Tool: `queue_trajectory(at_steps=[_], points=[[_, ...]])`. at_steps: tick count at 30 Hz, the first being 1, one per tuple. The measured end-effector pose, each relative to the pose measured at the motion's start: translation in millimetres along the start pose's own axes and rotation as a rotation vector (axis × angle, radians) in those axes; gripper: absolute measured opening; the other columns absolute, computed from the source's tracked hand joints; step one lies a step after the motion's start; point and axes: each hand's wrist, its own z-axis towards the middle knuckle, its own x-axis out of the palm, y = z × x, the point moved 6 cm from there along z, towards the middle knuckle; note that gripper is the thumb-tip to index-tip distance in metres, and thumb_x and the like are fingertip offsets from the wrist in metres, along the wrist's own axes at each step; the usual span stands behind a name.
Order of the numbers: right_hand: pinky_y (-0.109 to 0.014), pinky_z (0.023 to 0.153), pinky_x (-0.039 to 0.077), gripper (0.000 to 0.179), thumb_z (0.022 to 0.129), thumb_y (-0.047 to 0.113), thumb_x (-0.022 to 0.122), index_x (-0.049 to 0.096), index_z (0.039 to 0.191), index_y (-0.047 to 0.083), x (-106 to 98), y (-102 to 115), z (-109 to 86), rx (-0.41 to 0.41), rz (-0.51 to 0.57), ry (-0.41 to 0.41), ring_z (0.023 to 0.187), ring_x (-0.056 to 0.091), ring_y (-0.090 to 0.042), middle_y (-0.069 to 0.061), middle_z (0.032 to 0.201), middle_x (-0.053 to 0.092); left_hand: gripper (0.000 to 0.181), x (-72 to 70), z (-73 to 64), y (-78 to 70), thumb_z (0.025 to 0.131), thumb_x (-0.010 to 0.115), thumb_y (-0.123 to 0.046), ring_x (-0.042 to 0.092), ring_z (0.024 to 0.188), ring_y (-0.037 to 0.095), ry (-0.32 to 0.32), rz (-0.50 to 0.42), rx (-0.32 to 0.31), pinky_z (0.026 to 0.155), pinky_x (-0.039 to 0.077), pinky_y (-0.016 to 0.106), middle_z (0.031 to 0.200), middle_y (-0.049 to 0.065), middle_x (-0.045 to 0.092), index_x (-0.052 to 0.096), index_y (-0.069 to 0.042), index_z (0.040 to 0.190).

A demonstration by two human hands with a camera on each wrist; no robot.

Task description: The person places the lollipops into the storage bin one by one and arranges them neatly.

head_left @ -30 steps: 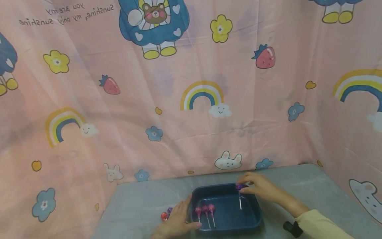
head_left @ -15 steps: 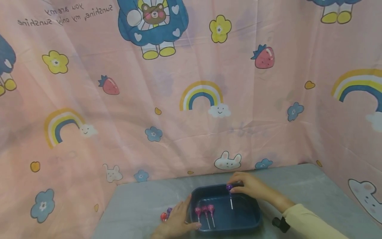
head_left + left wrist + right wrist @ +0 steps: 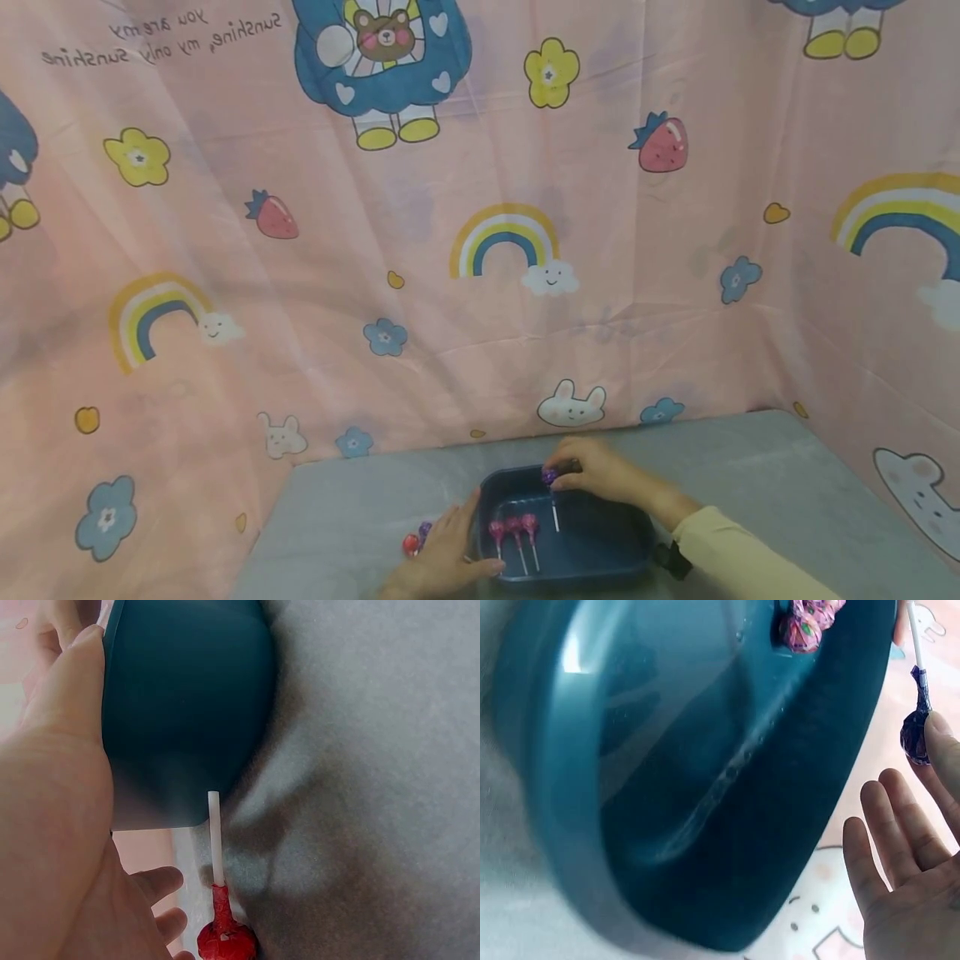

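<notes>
A purple-wrapped lollipop hangs stick down over the blue bin. My right hand pinches it by the candy head between thumb and forefinger; in the right wrist view the other fingers stretch out loosely. Inside the bin, at its left, several pink lollipops lie side by side, sticks toward me. My left hand rests against the bin's left side, fingers extended and thumb at the rim. Beneath that hand, in the left wrist view, a red lollipop lies with its white stick pointing at the bin wall.
Just left of my left hand, a purple lollipop lies on the grey table beside the red one. A black device sits at my right wrist. Behind the table hangs a pink patterned curtain.
My right hand has moved left across the bin's far side with the purple lollipop, closer to the pink ones. The left hand stays in place.
</notes>
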Motion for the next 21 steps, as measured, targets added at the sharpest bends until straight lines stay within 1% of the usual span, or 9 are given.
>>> queue_trajectory(at_steps=[5, 9, 12, 15, 21], points=[[-0.027, 0.077, 0.053, 0.027, 0.084, 0.033, 0.069, 0.07, 0.104, 0.015, 12, 2, 3.7, -0.02, 0.038, 0.022, 0.089, 0.062, -0.014, 0.004, 0.095, 0.064, 0.101, 1.7, 0.9, 3.8, 0.074, 0.056, -0.074, 0.02, 0.142, 0.047, 0.003, -0.009, -0.019, 0.098, 0.028, 0.075, 0.156, 0.014, 0.026, -0.003, -0.04, 0.15], [-0.029, 0.076, 0.055, 0.028, 0.082, 0.03, 0.07, 0.07, 0.103, 0.011, 20, 4, 4.6, -0.039, 0.088, 0.031, 0.087, 0.063, -0.02, -0.001, 0.094, 0.064, 0.102, 1.1, 1.3, 4.2, 0.075, 0.056, -0.073, 0.021, 0.141, 0.048, 0.015, -0.002, -0.023, 0.096, 0.029, 0.076, 0.155, 0.017, 0.026, -0.004, -0.039, 0.15], [-0.03, 0.075, 0.054, 0.027, 0.082, 0.027, 0.071, 0.07, 0.102, 0.009, 26, 5, 4.2, -0.046, 0.115, 0.034, 0.086, 0.063, -0.023, -0.004, 0.093, 0.065, 0.102, 1.2, 0.9, 4.3, 0.076, 0.057, -0.072, 0.021, 0.141, 0.047, 0.021, 0.007, -0.039, 0.095, 0.03, 0.076, 0.155, 0.017, 0.027, -0.004, -0.039, 0.15], [-0.029, 0.074, 0.053, 0.026, 0.082, 0.026, 0.071, 0.07, 0.102, 0.011, 31, 4, 3.2, -0.035, 0.107, 0.043, 0.086, 0.062, -0.024, -0.003, 0.093, 0.066, 0.101, 1.9, 0.7, 4.2, 0.076, 0.059, -0.069, 0.022, 0.142, 0.046, 0.017, 0.011, -0.051, 0.096, 0.03, 0.075, 0.155, 0.015, 0.028, -0.004, -0.041, 0.149], [-0.03, 0.077, 0.053, 0.027, 0.081, 0.028, 0.071, 0.071, 0.103, 0.012, 39, -2, 0.4, -0.018, 0.073, 0.044, 0.089, 0.063, -0.022, -0.002, 0.097, 0.067, 0.1, 2.8, 2.4, 5.1, 0.077, 0.057, -0.07, 0.022, 0.142, 0.046, 0.012, 0.028, -0.038, 0.099, 0.03, 0.073, 0.156, 0.013, 0.028, -0.004, -0.04, 0.15]])
